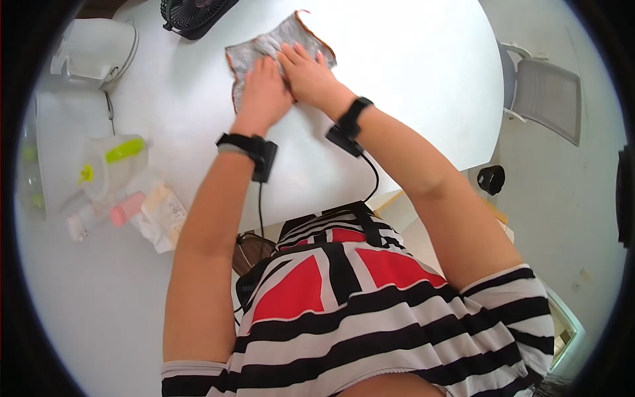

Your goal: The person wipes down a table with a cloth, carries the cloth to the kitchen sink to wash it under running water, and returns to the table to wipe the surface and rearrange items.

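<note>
A grey mottled cloth [271, 43] with orange stitched edges lies on the white table [410, 79], its middle rumpled under the hands. My left hand [266, 94] presses on its lower part, fingers stretched forward and fairly close together. Beside it, my right hand [308, 76] rests flat on the cloth with its fingers spread. The two hands nearly touch. Both wrists wear black straps, each with a small box and a cable. Whatever part of the cloth is under the palms is hidden.
A black fan [197, 12] stands beyond the cloth. To the left are a white appliance [98, 49], a clear jug with green parts [119, 162], a pink bottle [127, 208] and a white packet [164, 210]. A grey chair [548, 96] stands at the right.
</note>
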A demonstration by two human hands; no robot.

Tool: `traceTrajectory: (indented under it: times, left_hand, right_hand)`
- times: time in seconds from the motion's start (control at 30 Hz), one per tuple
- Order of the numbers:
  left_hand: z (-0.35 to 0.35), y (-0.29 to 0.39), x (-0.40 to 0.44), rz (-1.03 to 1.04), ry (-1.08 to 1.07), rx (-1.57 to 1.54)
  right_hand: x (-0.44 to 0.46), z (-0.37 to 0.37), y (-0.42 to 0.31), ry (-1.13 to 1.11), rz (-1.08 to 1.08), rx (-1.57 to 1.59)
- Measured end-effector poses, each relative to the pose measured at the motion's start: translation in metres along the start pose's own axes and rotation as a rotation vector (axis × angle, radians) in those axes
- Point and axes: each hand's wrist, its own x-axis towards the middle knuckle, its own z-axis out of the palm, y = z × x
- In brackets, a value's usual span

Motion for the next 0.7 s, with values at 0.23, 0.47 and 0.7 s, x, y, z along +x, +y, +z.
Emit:
traceTrajectory:
  times: [0.23, 0.47, 0.7]
  left_hand:
    - [0.063, 0.103, 0.019, 0.254, -0.011, -0.099]
    - [0.004, 0.070, -0.002, -0.043, -0.164, -0.343]
    - [-0.015, -0.047, -0.077, -0.033, 0.061, -0.059]
  right_hand:
    - [-0.101, -0.024, 0.083, -0.064, 0.454, 0.166]
    - [-0.051, -0.012, 0.053, -0.122, 0.235, 0.072]
    - [0.008, 0.022, -0.070, -0.172, -0.069, 0.091]
